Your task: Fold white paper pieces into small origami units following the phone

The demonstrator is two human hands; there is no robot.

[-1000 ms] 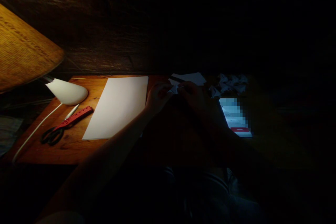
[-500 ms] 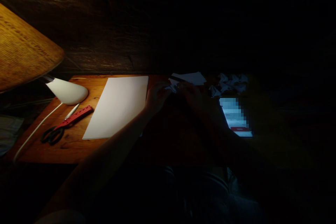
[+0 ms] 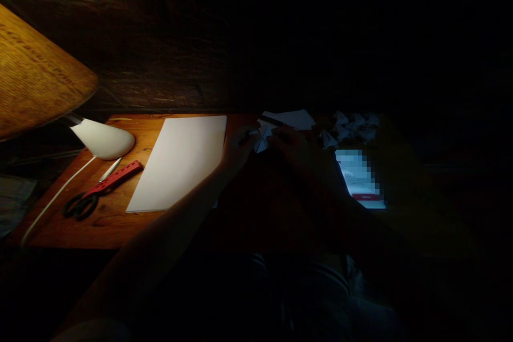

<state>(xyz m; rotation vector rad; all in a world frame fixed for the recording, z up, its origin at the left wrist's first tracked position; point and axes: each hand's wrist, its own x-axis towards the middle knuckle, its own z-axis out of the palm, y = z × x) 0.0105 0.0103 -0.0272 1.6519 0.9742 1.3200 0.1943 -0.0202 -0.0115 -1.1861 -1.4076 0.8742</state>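
Pinching folded paper (image 3: pixel 263 140), both hands (image 3: pixel 238 147) (image 3: pixel 293 145) angle inward

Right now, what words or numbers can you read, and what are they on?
Lampshade: dark lettering, too blurred to read for sure; the end may say "Print".
Phone: screen partly blocked out; its marks are too small and blurred.
Folded paper: no writing I can make out.

Left hand (image 3: pixel 237 148): your fingers (image 3: pixel 252 142) bent inward
Right hand (image 3: pixel 295 145): near your left
Forearms (image 3: pixel 187 204): both stretched forward
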